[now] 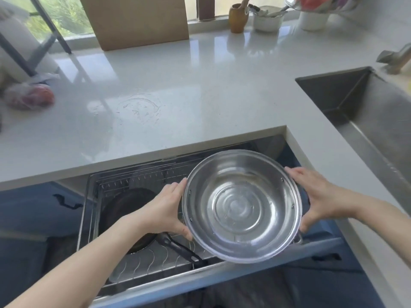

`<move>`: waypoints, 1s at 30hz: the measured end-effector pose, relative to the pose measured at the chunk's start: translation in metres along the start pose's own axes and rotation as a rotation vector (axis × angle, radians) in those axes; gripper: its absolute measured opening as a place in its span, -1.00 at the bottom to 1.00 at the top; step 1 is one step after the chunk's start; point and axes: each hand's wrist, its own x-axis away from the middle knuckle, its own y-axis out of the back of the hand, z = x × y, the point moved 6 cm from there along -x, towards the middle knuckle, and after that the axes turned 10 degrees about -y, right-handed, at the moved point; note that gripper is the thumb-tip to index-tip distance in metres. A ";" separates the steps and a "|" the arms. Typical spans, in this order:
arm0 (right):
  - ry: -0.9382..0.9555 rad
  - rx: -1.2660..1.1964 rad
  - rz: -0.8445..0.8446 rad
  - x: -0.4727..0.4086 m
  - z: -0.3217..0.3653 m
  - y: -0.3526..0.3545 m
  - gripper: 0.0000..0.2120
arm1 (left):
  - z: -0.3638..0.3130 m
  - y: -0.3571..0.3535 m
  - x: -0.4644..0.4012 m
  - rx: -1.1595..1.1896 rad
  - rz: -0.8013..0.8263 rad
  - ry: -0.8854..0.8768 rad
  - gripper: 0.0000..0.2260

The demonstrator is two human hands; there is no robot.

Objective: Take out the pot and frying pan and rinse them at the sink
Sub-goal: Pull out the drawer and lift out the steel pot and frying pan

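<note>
A shiny steel pot hangs above the pulled-out drawer, its mouth facing me. My left hand grips its left side and my right hand grips its right side, fingers curled round the rim and handles. Below my left forearm a dark frying pan lies in the drawer's wire rack, its black handle pointing toward the front right. The steel sink is set into the counter at the right, with the tap behind it.
A white counter runs behind the drawer, with a wet patch in its middle. A cardboard box, a wooden holder and white cups stand at the back. A bagged red item lies at the left.
</note>
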 end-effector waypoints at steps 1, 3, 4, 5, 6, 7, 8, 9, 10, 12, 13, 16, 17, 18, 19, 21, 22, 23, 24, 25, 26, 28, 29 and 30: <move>-0.007 0.017 -0.019 0.009 -0.003 0.010 0.37 | -0.012 0.008 -0.001 0.002 -0.007 -0.023 0.29; 0.006 0.030 -0.084 0.023 -0.006 0.036 0.36 | -0.032 0.030 -0.007 0.002 -0.054 -0.068 0.28; 0.014 0.022 -0.115 0.029 -0.006 0.050 0.32 | -0.039 0.043 -0.012 -0.008 -0.082 -0.088 0.27; 0.014 0.015 -0.139 0.032 -0.004 0.065 0.29 | -0.044 0.055 -0.018 -0.027 -0.101 -0.102 0.27; 0.008 0.006 -0.160 0.033 -0.003 0.078 0.27 | -0.048 0.067 -0.025 -0.046 -0.115 -0.110 0.26; 0.000 -0.005 -0.180 0.030 -0.002 0.091 0.27 | -0.049 0.079 -0.034 -0.062 -0.129 -0.118 0.26; -0.013 -0.011 -0.193 0.024 -0.003 0.102 0.28 | -0.049 0.091 -0.042 -0.076 -0.142 -0.127 0.25; -0.026 -0.005 -0.202 0.016 -0.002 0.111 0.31 | -0.048 0.102 -0.050 -0.090 -0.148 -0.133 0.24; -0.038 0.005 -0.207 0.005 -0.001 0.118 0.33 | -0.044 0.112 -0.059 -0.102 -0.145 -0.129 0.23; -0.069 0.020 -0.210 -0.024 0.000 0.128 0.37 | -0.028 0.131 -0.077 -0.111 -0.143 -0.102 0.23; -0.087 0.020 -0.207 -0.039 0.000 0.132 0.36 | -0.019 0.140 -0.086 -0.107 -0.142 -0.090 0.23; -0.107 0.017 -0.190 -0.084 -0.003 0.141 0.33 | 0.012 0.161 -0.114 -0.098 -0.116 -0.067 0.19; -0.106 0.018 -0.187 -0.097 -0.001 0.144 0.32 | 0.022 0.167 -0.123 -0.102 -0.107 -0.066 0.16; -0.102 0.016 -0.185 -0.109 0.001 0.149 0.32 | 0.029 0.173 -0.131 -0.105 -0.108 -0.071 0.14; -0.095 0.010 -0.183 -0.120 0.004 0.153 0.31 | 0.037 0.179 -0.139 -0.100 -0.110 -0.072 0.11; -0.089 -0.015 -0.168 -0.139 0.005 0.161 0.26 | 0.051 0.190 -0.155 -0.084 -0.114 -0.079 0.06; -0.089 -0.022 -0.158 -0.147 0.005 0.165 0.24 | 0.058 0.196 -0.163 -0.080 -0.116 -0.086 0.04; -0.097 -0.026 -0.152 -0.155 0.003 0.168 0.23 | 0.063 0.201 -0.170 -0.076 -0.116 -0.094 0.03; -0.106 -0.029 -0.145 -0.162 0.003 0.172 0.24 | 0.069 0.206 -0.178 -0.076 -0.115 -0.102 0.03; -0.116 -0.035 -0.139 -0.169 0.002 0.176 0.25 | 0.073 0.212 -0.184 -0.076 -0.115 -0.107 0.03; -0.123 -0.045 -0.135 -0.176 0.002 0.181 0.24 | 0.076 0.218 -0.190 -0.074 -0.118 -0.112 0.03; -0.111 -0.040 -0.154 -0.188 0.004 0.193 0.18 | 0.083 0.229 -0.202 -0.054 -0.139 -0.115 0.02; -0.104 -0.033 -0.171 -0.193 0.006 0.199 0.16 | 0.087 0.235 -0.208 -0.046 -0.154 -0.111 0.01; -0.107 -0.036 -0.190 -0.198 0.006 0.205 0.13 | 0.090 0.240 -0.214 -0.043 -0.174 -0.114 0.00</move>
